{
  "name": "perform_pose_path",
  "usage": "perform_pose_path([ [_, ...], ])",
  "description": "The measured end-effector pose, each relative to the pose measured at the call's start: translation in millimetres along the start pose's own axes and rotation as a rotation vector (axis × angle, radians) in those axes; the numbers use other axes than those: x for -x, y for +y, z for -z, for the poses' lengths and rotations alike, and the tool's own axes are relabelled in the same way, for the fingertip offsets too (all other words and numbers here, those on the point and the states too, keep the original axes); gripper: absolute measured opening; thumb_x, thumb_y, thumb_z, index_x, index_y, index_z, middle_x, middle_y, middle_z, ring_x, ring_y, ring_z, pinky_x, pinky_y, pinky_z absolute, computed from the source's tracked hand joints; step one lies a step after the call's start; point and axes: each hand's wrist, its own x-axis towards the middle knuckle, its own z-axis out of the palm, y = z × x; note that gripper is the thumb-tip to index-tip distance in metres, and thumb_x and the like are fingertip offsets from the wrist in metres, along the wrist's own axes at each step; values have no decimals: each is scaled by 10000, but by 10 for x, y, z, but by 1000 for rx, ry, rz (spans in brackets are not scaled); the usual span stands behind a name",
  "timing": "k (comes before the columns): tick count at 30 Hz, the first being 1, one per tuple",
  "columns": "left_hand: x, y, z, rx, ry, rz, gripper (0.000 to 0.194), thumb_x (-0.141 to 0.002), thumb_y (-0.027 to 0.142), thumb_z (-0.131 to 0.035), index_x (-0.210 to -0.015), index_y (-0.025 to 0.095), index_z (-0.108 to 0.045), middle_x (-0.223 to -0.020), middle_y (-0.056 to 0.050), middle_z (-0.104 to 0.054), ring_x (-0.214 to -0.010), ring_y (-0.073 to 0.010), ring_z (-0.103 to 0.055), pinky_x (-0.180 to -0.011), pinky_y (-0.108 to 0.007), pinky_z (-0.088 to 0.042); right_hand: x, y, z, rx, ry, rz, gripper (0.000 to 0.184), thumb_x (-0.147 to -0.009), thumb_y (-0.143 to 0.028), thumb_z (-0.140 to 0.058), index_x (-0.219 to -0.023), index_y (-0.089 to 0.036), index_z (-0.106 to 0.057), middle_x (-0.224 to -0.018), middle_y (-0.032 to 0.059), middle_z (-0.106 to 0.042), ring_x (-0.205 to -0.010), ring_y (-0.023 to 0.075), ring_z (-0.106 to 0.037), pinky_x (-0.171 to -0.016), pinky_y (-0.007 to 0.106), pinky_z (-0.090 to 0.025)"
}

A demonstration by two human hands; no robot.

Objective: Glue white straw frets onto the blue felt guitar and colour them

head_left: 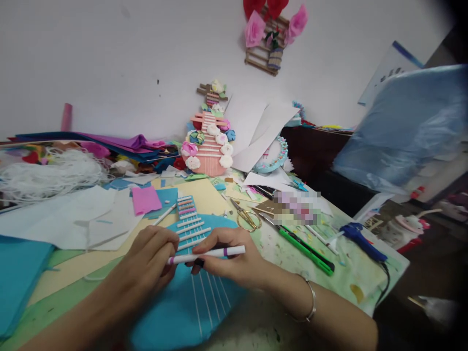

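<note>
A white marker with purple bands (234, 251) lies level across the front of me, above a blue paper guitar (175, 312). My right hand (234, 261) pinches it between thumb and fingers near its middle. At its left end, my left hand (151, 253) is closed with fingers curled on it; its fingertips are partly hidden. The guitar has white strings down its body and white crossbars on its neck (187, 209), with a few pink ones near the top. Both hands are over the upper part of the body.
Gold-handled scissors (249, 218), a green utility knife (307, 251) and a blue glue gun (363, 241) lie to the right. A pink flowered guitar (209, 156) leans on the wall. Blue sheets (22, 278) and white cord (51, 173) are at left.
</note>
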Motion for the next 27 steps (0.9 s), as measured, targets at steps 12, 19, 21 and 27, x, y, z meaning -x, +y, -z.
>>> perform_pose_path([
  [12,-34,-348,141,-261,-72,205,118,-913,302,-423,-826,229,-453,-871,-87,-551,-880,-279,-496,-799,-440,-413,-130,6,138,275,4,87,395,-751,-317,-769,-1114,-186,-684,-968,65,-763,-859,173,-728,-825,308,-579],
  [19,25,-892,242,-422,-249,550,212,-904,236,-312,-696,253,-352,-693,-35,-512,-737,-256,-498,-727,-361,-366,-341,224,786,993,220,-175,288,-891,-137,-560,-1162,-81,-638,-1214,193,-667,-1155,273,-610,-1018,440,-434],
  [21,54,-951,223,-433,-349,572,261,-899,239,-317,-648,241,-388,-676,-55,-565,-722,-259,-527,-705,-346,-349,-353,302,874,1081,162,-238,233,-871,-94,-567,-1077,-65,-670,-1159,206,-677,-1161,296,-596,-1027,458,-415],
  [27,68,-976,170,-430,-471,565,436,-919,427,-337,-808,143,-648,-782,-121,-675,-762,-275,-600,-700,-314,-348,-349,445,956,1217,58,-352,294,-932,-326,-587,-1171,-156,-600,-1202,88,-620,-1054,219,-625,-901,444,-532],
])
